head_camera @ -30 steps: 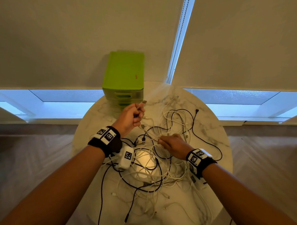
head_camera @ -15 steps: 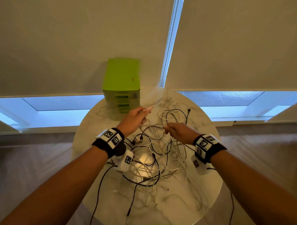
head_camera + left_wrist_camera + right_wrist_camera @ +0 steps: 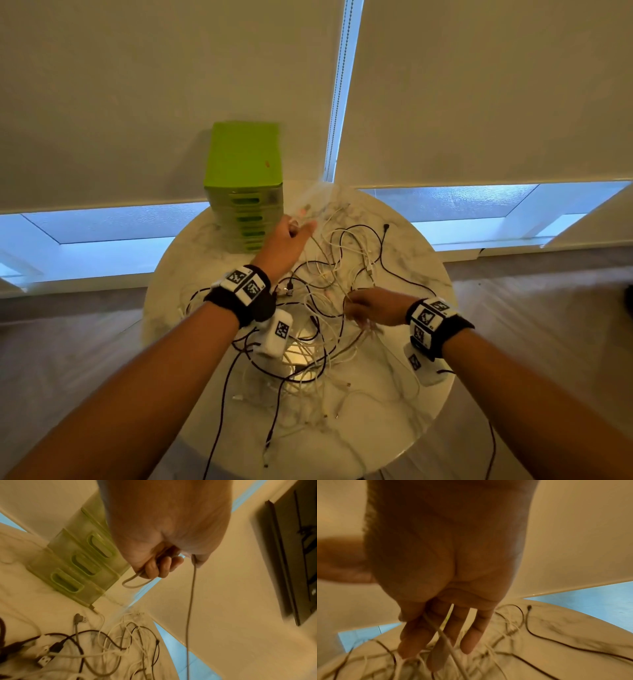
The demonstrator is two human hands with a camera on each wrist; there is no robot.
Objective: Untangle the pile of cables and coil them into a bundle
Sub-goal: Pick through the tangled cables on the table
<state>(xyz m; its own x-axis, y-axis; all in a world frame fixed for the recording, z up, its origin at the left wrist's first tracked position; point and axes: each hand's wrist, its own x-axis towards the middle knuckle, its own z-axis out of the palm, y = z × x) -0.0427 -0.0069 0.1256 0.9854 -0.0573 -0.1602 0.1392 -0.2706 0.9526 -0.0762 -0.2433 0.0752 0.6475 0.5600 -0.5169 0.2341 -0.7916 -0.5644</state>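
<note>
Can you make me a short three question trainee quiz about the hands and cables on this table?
1. True or false: the left hand grips a white cable.
2. What stands at the marble table's far edge? A) green drawer unit B) blue bin C) red toolbox
3. How do the right hand's fingers lie?

Key:
1. True
2. A
3. Straight, pointing down into the cable pile, one white strand running between them.
</note>
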